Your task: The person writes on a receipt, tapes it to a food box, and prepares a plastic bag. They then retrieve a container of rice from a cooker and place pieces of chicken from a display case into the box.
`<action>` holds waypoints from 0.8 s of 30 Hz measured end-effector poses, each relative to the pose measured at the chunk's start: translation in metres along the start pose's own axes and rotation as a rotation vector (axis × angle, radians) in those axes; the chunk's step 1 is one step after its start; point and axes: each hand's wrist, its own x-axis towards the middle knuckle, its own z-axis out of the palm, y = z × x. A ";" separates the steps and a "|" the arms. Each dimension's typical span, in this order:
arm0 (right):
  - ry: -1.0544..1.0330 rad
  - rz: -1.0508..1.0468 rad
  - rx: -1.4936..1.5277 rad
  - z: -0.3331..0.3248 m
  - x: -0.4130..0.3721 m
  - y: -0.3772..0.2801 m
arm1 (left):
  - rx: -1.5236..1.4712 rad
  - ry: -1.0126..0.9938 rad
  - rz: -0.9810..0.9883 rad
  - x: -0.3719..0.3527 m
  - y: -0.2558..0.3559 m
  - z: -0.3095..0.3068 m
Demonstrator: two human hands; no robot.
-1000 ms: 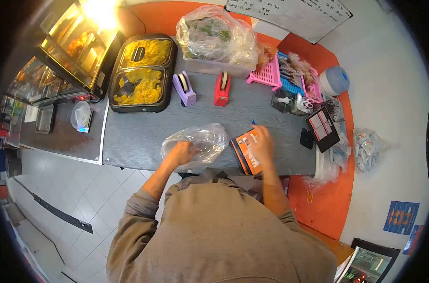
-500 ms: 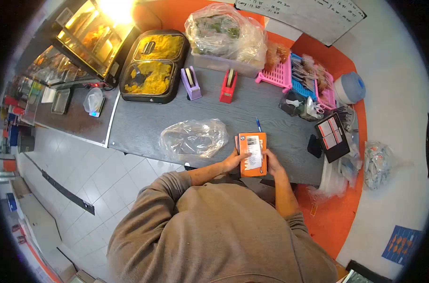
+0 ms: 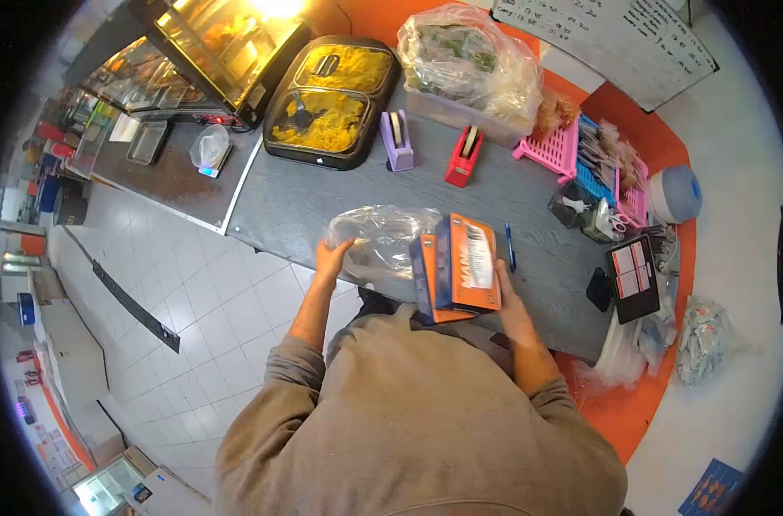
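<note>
Two orange and dark blue boxes [image 3: 467, 267], one overlapping the other, are tilted at the table's front edge. My right hand [image 3: 510, 292] grips them from their right side, fingers partly hidden. To their left lies a clear plastic bag [image 3: 379, 245], crumpled, its right part touching or behind the boxes. My left hand [image 3: 333, 256] is at the bag's left edge, thumb and fingers closed on the plastic. A blue pen [image 3: 510, 245] lies just right of the boxes.
Behind are purple [image 3: 397, 142] and red [image 3: 464, 156] tape dispensers, a black tray of yellow food [image 3: 323, 157] and a tub with bagged greens [image 3: 469, 119]. Pink baskets [image 3: 553, 153] and a black card holder [image 3: 634, 279] stand right. A heated display case [image 3: 194, 60] is far left.
My left hand has left the boxes and moved left to the plastic bag. The boxes, now fanned apart and tilted, stay in my right hand. The whole view has shifted and turned.
</note>
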 end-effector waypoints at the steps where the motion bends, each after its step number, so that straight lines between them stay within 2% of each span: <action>1: 0.027 0.104 0.002 0.043 -0.019 -0.022 | -0.090 -0.007 -0.098 -0.006 -0.001 0.003; 2: -0.221 0.222 0.197 -0.005 0.047 0.038 | -0.181 -0.015 -0.193 -0.015 -0.002 0.011; 3: -0.278 0.317 0.308 0.018 0.052 0.036 | -0.172 -0.030 -0.201 -0.021 -0.011 0.017; 4: -0.263 0.331 0.510 0.030 0.065 0.054 | -0.163 -0.045 -0.210 -0.027 -0.023 0.023; 7: -0.028 0.172 0.532 0.104 0.076 0.057 | -0.341 -0.020 -0.123 -0.052 -0.035 0.046; 8: 0.073 0.149 0.509 0.112 0.087 0.064 | -0.513 -0.044 -0.169 -0.058 -0.032 0.048; 9: 0.014 0.093 0.440 0.094 0.120 0.098 | -0.685 -0.069 -0.216 -0.063 -0.029 0.049; 10: 0.125 0.010 0.405 0.091 0.141 0.122 | -0.688 -0.067 -0.216 -0.064 -0.024 0.049; 12: 0.171 -0.145 0.276 0.117 0.120 0.104 | -0.416 0.084 -0.186 -0.056 -0.013 0.046; 13: 0.166 -0.148 0.276 0.125 0.115 0.094 | -0.417 0.085 -0.180 -0.046 -0.023 0.043; 15: 0.208 0.016 0.112 0.127 0.108 0.078 | 0.147 0.262 0.055 -0.026 -0.050 0.041; 16: 0.212 0.014 0.111 0.125 0.105 0.072 | 0.146 0.257 0.055 -0.025 -0.057 0.041; 18: 0.086 0.118 0.074 0.117 0.103 0.060 | -0.155 0.168 -0.119 -0.036 -0.043 0.041; 19: 0.091 0.114 0.075 0.113 0.101 0.055 | -0.155 0.161 -0.119 -0.044 -0.033 0.040; 21: 0.008 0.064 -0.143 0.107 0.098 0.044 | -0.321 0.100 -0.345 -0.064 -0.006 0.040; 22: 0.012 0.060 -0.143 0.105 0.098 0.037 | -0.321 0.095 -0.343 -0.067 -0.004 0.040; 24: -0.039 0.242 -0.097 0.105 0.095 0.024 | -0.431 -0.115 -0.555 -0.075 -0.003 0.039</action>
